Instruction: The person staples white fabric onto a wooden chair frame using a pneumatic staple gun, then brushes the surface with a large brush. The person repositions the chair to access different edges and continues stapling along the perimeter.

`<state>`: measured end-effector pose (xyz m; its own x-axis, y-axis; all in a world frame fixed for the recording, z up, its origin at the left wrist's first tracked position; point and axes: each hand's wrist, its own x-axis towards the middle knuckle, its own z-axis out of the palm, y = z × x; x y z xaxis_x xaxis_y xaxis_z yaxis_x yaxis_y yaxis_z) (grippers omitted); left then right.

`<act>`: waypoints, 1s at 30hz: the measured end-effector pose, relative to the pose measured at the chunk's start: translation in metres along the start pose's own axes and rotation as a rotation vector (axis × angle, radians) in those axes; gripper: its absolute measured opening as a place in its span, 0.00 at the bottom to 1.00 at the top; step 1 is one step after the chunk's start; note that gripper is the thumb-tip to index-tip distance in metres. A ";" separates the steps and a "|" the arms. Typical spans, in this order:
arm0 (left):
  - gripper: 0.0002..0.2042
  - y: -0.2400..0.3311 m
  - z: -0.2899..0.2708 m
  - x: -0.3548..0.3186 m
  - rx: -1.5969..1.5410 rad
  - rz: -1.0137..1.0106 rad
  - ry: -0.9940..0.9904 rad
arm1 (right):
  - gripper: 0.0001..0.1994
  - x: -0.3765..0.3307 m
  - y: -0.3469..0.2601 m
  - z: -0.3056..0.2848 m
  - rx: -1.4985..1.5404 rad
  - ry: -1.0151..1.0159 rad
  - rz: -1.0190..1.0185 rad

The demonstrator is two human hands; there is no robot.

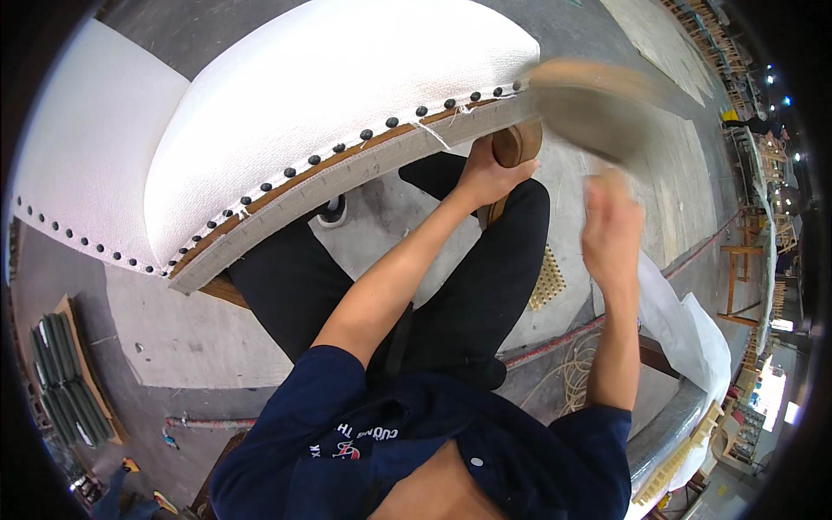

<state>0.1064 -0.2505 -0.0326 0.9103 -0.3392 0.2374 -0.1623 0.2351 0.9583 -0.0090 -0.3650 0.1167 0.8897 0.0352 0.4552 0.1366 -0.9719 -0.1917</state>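
Note:
A white upholstered chair [312, 104] lies tilted in front of me, its edge lined with dark round nail heads and a grey trim strip [347, 169]. My left hand [490, 173] grips the brown wooden leg [517, 143] under the chair's right corner. My right hand [611, 230] is raised to the right of that corner and is blurred with motion. It holds a wooden tool [598, 100], also blurred, that hangs over the chair's corner. My legs in black trousers show below the chair.
Grey concrete floor lies beneath. A stack of dark green pieces [65, 377] sits at lower left. White cloth [685, 329] drapes over a bench edge at right, with pale cord [572, 368] on the floor. Wooden frames [745, 260] stand at far right.

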 end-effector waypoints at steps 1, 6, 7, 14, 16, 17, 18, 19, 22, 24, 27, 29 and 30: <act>0.31 0.001 -0.003 0.000 -0.056 -0.067 -0.027 | 0.11 0.000 0.004 -0.006 -0.022 -0.047 0.030; 0.31 -0.004 -0.016 0.002 0.105 0.059 0.073 | 0.15 0.017 -0.030 -0.050 0.531 0.295 0.261; 0.31 -0.004 -0.013 0.002 0.098 0.112 0.094 | 0.15 0.021 -0.039 -0.052 0.713 0.363 0.202; 0.32 -0.009 -0.012 0.004 0.077 -0.072 0.035 | 0.12 0.015 -0.016 -0.014 0.024 -0.060 0.121; 0.31 -0.006 -0.010 0.002 0.144 0.015 0.077 | 0.14 0.014 -0.019 -0.032 0.183 0.192 0.221; 0.31 -0.006 -0.013 0.002 0.119 0.031 0.073 | 0.15 0.016 -0.023 -0.039 0.271 0.319 0.270; 0.31 -0.007 -0.017 0.003 0.096 0.048 0.072 | 0.17 0.022 -0.030 -0.046 0.574 0.342 0.161; 0.31 -0.005 -0.017 0.004 0.063 0.072 0.062 | 0.16 0.023 -0.035 -0.044 0.748 0.412 0.155; 0.31 0.001 0.001 0.001 0.026 0.035 0.023 | 0.14 0.001 0.000 -0.006 0.116 0.473 -0.039; 0.30 -0.002 -0.006 0.002 -0.001 -0.012 -0.002 | 0.12 0.006 -0.014 0.008 -0.060 -0.059 0.147; 0.29 -0.005 -0.013 0.006 0.053 0.054 0.039 | 0.15 0.008 -0.014 -0.014 0.238 0.091 0.265; 0.29 -0.007 -0.011 0.004 0.085 0.095 0.063 | 0.16 0.007 -0.019 -0.022 0.522 0.298 0.284; 0.29 -0.008 -0.012 0.004 0.088 0.097 0.070 | 0.17 0.006 -0.023 -0.028 0.565 0.287 0.288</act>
<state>0.1161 -0.2429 -0.0409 0.9126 -0.2535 0.3207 -0.2805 0.1822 0.9424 -0.0188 -0.3489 0.1486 0.7847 -0.3446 0.5153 0.1873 -0.6607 -0.7269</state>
